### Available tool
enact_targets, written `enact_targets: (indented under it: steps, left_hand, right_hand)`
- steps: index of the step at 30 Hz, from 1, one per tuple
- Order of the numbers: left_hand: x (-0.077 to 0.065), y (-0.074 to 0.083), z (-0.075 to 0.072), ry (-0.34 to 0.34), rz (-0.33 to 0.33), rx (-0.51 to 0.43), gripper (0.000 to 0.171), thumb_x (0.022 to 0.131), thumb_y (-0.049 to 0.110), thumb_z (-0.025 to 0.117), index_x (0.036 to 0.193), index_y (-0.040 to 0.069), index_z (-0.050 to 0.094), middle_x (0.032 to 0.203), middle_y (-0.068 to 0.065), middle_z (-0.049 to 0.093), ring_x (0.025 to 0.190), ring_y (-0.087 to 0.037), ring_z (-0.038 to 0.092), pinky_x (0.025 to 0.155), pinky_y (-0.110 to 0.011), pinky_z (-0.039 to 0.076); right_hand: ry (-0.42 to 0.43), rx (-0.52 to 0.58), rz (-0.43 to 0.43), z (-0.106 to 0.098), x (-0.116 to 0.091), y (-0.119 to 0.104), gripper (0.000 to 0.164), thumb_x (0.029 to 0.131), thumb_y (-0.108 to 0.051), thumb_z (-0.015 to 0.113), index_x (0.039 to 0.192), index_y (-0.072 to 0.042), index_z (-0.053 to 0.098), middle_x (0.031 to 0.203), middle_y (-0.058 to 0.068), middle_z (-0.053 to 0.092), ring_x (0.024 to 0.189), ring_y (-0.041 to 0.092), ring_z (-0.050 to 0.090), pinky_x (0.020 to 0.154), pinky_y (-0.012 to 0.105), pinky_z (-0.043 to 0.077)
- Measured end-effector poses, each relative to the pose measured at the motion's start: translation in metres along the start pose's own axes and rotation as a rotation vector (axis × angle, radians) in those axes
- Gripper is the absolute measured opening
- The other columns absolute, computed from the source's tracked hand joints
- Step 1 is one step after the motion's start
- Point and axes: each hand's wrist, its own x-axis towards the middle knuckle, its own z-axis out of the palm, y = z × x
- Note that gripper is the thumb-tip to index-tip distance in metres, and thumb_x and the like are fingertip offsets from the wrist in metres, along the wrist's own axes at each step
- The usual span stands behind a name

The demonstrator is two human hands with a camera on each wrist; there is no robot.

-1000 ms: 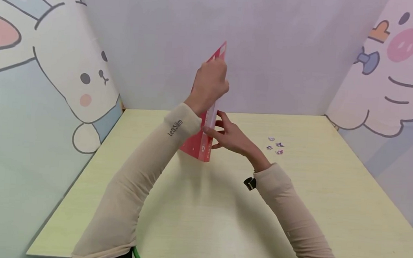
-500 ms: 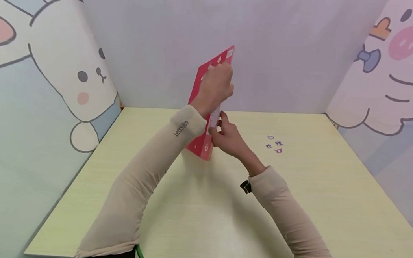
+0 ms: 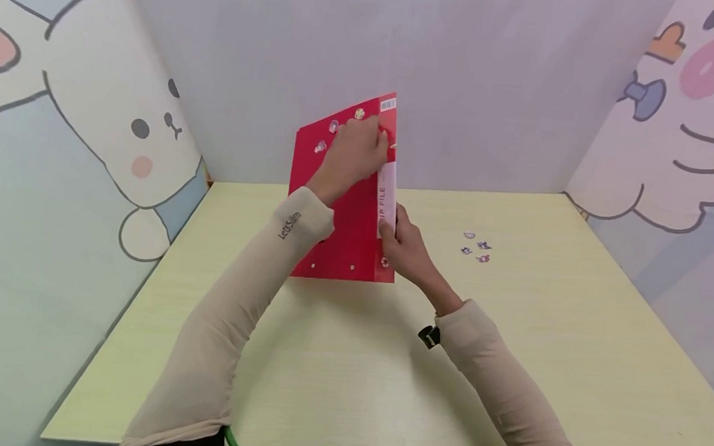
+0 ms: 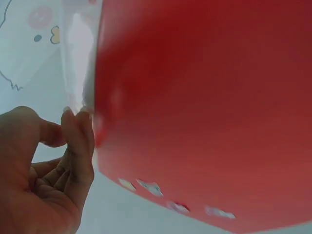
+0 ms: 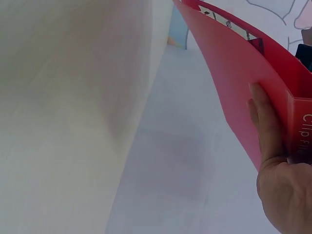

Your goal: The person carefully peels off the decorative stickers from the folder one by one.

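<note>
A red clip file (image 3: 351, 216) stands upright over the table, its front cover turned toward the head camera. My right hand (image 3: 407, 246) grips the lower spine, thumb in front; in the right wrist view its fingers (image 5: 267, 119) lie along the back cover. My left hand (image 3: 351, 154) is at the upper spine, fingertips (image 4: 85, 110) right at the end of a clear label pocket (image 4: 79, 58). A small whitish bit (image 3: 393, 146) shows beside its thumb. I cannot tell whether the left hand pinches it. Several stickers (image 3: 333, 126) dot the top of the cover.
Several small stickers (image 3: 484, 246) lie on the pale wooden table (image 3: 348, 372), right of the file. A grey back wall (image 3: 494, 88) and side panels with a cartoon rabbit (image 3: 107, 98) and a winged cartoon animal (image 3: 675, 133) surround the table.
The clip file has turned from nearly edge-on to showing its broad front cover and stickers. Both hands have stayed at the spine; the right one now sits slightly lower and further right.
</note>
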Motion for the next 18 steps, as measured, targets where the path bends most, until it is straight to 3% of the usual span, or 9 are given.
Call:
enact_targets:
  steps: [5, 12, 18]
  left_hand:
    - [-0.007, -0.022, -0.002, 0.031, -0.070, -0.031, 0.037, 0.095, 0.036, 0.063, 0.122, 0.012, 0.057, 0.109, -0.003, 0.070, 0.079, -0.013, 0.065, 0.081, -0.031, 0.059]
    - [-0.021, -0.049, 0.003, 0.040, -0.065, -0.038, 0.040, 0.092, 0.030, 0.068, 0.124, 0.008, 0.057, 0.103, -0.007, 0.071, 0.073, -0.015, 0.062, 0.079, -0.033, 0.060]
    - [-0.029, -0.069, 0.010, 0.017, -0.090, -0.063, 0.037, 0.097, 0.025, 0.059, 0.127, 0.004, 0.057, 0.113, -0.012, 0.069, 0.082, -0.022, 0.064, 0.073, -0.036, 0.058]
  right_hand:
    - [-0.002, 0.023, 0.037, -0.005, -0.006, 0.011, 0.057, 0.106, -0.033, 0.043, 0.155, -0.015, 0.022, 0.133, 0.014, 0.056, 0.106, 0.030, 0.065, 0.088, 0.047, 0.058]
    - [-0.034, 0.039, 0.086, -0.013, -0.021, 0.017, 0.059, 0.105, -0.037, 0.044, 0.156, -0.018, 0.021, 0.131, 0.014, 0.055, 0.103, 0.029, 0.064, 0.081, 0.038, 0.059]
    - [-0.040, 0.030, 0.111, -0.019, -0.031, 0.027, 0.057, 0.106, -0.035, 0.043, 0.155, -0.016, 0.022, 0.127, 0.016, 0.056, 0.097, 0.027, 0.063, 0.076, 0.032, 0.058]
